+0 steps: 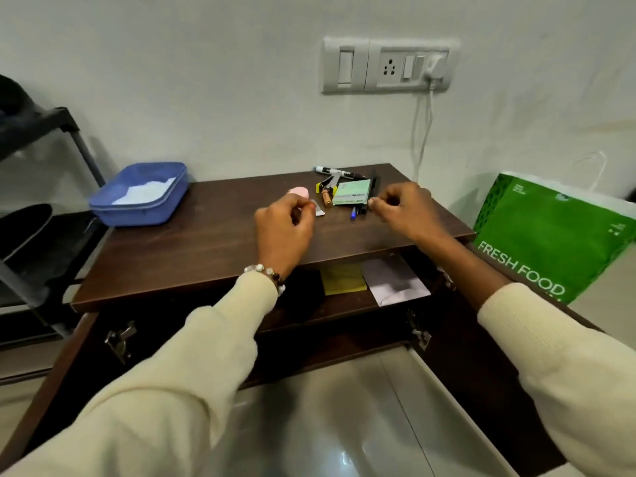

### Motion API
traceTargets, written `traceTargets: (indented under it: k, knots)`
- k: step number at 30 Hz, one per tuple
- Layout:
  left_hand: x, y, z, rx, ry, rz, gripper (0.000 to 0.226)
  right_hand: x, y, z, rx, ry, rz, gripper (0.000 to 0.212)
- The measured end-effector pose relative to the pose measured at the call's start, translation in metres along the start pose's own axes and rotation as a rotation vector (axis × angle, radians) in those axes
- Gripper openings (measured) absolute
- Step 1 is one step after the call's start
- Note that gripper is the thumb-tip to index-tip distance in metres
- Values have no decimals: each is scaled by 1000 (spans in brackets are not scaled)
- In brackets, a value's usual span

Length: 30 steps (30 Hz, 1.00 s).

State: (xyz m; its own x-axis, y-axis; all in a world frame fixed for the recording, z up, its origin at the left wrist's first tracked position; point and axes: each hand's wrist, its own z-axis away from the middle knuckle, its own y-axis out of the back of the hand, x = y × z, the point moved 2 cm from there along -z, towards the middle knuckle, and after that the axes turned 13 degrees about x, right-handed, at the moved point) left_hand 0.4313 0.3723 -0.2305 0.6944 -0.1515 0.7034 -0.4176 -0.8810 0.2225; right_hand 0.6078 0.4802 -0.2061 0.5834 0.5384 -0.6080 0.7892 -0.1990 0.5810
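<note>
Hands first: left hand (284, 222) and right hand (402, 208) both hover low over the cabinet top (206, 249), fingers curled in. The left sits just beside a pink round case (298, 191) and a small grey card (318, 210); the right has its fingertips at the near end of a black pen (373, 182). Can't tell whether either has hold of anything. Cabinet doors hang open below; the inner shelf carries a grey envelope (395, 282) and a yellow note pad (344, 282). Green bag (550, 235) stands on the floor to the right. Blue tray (137, 215) sits at the top's left back corner, well apart from the clutter, with only white paper inside. The loose bits are bunched at the back of the top: green packet (352, 192), marker (325, 169), the pens, a battery (326, 197). My read: a tidy-up, early stage. Two flat items look shelved, nothing small has reached the tray, and nearly the whole pile is left to pick through, one piece per hand.
</note>
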Motion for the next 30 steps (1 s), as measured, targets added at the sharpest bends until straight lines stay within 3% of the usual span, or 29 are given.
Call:
traceTargets:
  k: [2,8,11,16,20,26,30]
  knots:
    - [-11,-11,-22,-10,46,-161,19,11,-15,-19,1,-60,0,18]
    - [-56,-40,-52,-206,64,-405,59,30,-65,-56,-135,-57,201,88]
    - [-71,-52,-61,-240,58,-367,71,38,-77,-62,-176,-79,265,104]
    - [-82,-66,-75,-338,47,-368,76,46,-88,-71,-207,13,354,95]
    - [-82,-67,-77,-251,1,-319,64,47,-85,-70,-123,30,294,90]
    - [-67,-56,-68,-117,-28,-187,58,42,-70,-61,50,-100,-22,89]
    - [-53,-37,-55,32,170,93,50,30,-51,-44,-14,-151,-325,82]
